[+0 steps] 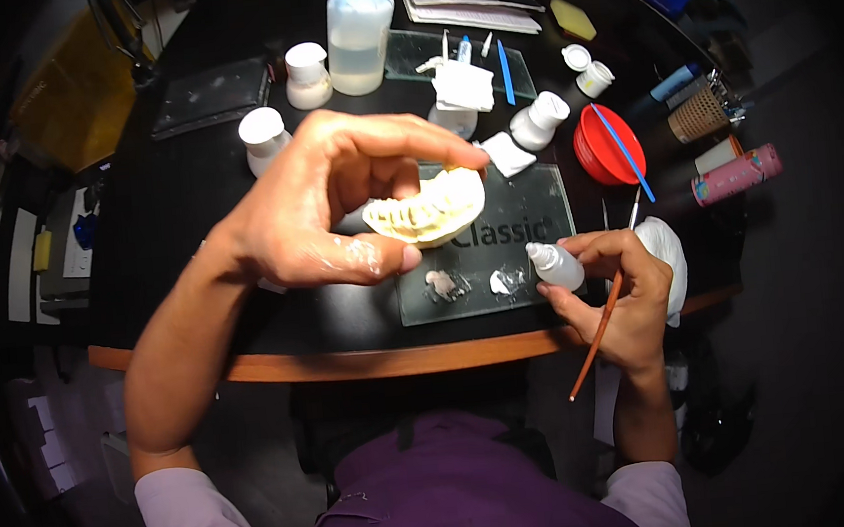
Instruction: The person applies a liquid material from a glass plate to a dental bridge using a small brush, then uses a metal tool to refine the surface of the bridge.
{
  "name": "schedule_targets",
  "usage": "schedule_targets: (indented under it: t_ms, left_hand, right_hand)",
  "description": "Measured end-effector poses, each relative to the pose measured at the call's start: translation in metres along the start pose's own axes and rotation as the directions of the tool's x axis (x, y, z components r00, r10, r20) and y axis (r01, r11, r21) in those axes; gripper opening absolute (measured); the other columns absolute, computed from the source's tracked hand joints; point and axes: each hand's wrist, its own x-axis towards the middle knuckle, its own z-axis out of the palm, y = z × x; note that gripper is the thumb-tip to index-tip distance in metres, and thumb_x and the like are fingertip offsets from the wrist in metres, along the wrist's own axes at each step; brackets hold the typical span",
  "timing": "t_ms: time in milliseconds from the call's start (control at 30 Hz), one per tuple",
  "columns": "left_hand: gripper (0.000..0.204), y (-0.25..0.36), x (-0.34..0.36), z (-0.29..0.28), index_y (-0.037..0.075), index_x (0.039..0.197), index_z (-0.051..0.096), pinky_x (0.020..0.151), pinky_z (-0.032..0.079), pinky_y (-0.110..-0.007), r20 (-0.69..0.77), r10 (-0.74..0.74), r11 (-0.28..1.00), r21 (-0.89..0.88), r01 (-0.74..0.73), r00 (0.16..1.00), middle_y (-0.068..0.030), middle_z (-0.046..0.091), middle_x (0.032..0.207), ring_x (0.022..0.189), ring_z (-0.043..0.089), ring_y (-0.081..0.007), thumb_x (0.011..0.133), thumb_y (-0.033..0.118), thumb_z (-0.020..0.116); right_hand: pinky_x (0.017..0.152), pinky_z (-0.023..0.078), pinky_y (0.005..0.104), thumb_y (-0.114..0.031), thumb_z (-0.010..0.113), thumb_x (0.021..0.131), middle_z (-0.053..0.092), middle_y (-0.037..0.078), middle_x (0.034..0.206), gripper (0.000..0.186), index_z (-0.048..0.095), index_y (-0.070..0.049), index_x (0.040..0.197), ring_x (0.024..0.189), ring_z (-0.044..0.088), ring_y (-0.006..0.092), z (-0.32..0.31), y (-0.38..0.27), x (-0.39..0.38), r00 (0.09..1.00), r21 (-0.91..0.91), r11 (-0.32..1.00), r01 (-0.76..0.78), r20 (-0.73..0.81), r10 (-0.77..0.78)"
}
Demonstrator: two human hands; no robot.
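Note:
My left hand (314,208) grips a pale yellow dental cast (430,211) between thumb and fingers, its row of teeth showing, above the table. White residue marks the thumb. In my right hand (627,292) is a small white dropper bottle (555,265), its nozzle pointing up and to the left. The same hand also holds a thin brush (601,334) with a reddish-brown handle, bristle end up. Beneath both hands lies a glass mixing slab (526,201) bearing a pinkish smear (441,284) and a white paste dab (505,282).
Several white jars, one of them (542,120) beyond the slab, stand around a large clear squeeze bottle (361,40). A red bowl (600,150) with a blue spatula (624,153) across it sits right, near a pink can (735,175). The wooden table edge (390,358) runs close to me.

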Motion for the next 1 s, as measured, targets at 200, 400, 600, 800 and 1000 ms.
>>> schedule_targets:
  t_ms: [200,400,600,800,1000]
  left_hand:
    - [0.079,0.001,0.003,0.003,-0.017,0.136,0.058,0.111,0.048,-0.040,-0.033,-0.022,0.999,0.036,0.023,0.999,-0.0242,0.060,0.136,0.124,0.064,-0.0275,0.072,0.020,0.081]
    - [0.080,0.006,0.001,0.006,-0.017,0.136,0.057,0.110,0.049,-0.040,-0.049,-0.056,0.996,0.069,0.059,0.997,-0.0251,0.062,0.134,0.123,0.065,-0.0281,0.071,0.022,0.080]
    - [0.079,0.004,0.002,0.007,-0.018,0.136,0.057,0.108,0.050,-0.038,-0.037,-0.026,0.997,0.070,0.029,0.999,-0.0247,0.062,0.134,0.120,0.066,-0.0267,0.070,0.020,0.078]
    - [0.078,0.005,0.001,0.006,-0.018,0.136,0.058,0.105,0.051,-0.035,-0.037,-0.024,0.997,0.069,0.027,0.999,-0.0245,0.061,0.134,0.117,0.067,-0.0244,0.069,0.017,0.077]
    - [0.077,0.006,0.002,0.008,-0.017,0.135,0.059,0.097,0.053,-0.031,-0.043,-0.029,0.995,0.095,0.033,0.999,-0.0241,0.062,0.134,0.112,0.067,-0.0212,0.068,0.016,0.077]
  right_hand:
    - [0.068,0.059,0.0310,-0.003,0.087,0.070,0.078,0.015,0.093,0.035,0.077,0.002,0.102,0.080,0.076,0.0241,-0.013,-0.014,-0.020,0.986,-0.203,0.977,0.065,0.166,-0.031]
    - [0.068,0.058,0.0346,-0.005,0.085,0.067,0.076,0.016,0.089,0.034,0.077,0.002,0.099,0.076,0.075,0.0283,-0.009,-0.026,-0.015,0.972,-0.258,0.958,0.126,0.227,-0.067]
    - [0.066,0.057,0.0353,-0.005,0.084,0.064,0.074,0.015,0.084,0.036,0.076,0.003,0.098,0.073,0.072,0.0285,-0.005,-0.025,-0.012,0.971,-0.259,0.954,0.149,0.222,-0.091]
    - [0.063,0.056,0.0345,-0.005,0.084,0.063,0.073,0.014,0.082,0.036,0.076,0.003,0.097,0.069,0.071,0.0274,-0.003,-0.027,-0.010,0.969,-0.265,0.950,0.167,0.224,-0.108]
    - [0.062,0.056,0.0343,-0.005,0.084,0.063,0.073,0.014,0.082,0.035,0.076,0.004,0.097,0.069,0.071,0.0264,-0.002,-0.027,-0.010,0.971,-0.266,0.950,0.164,0.215,-0.107]
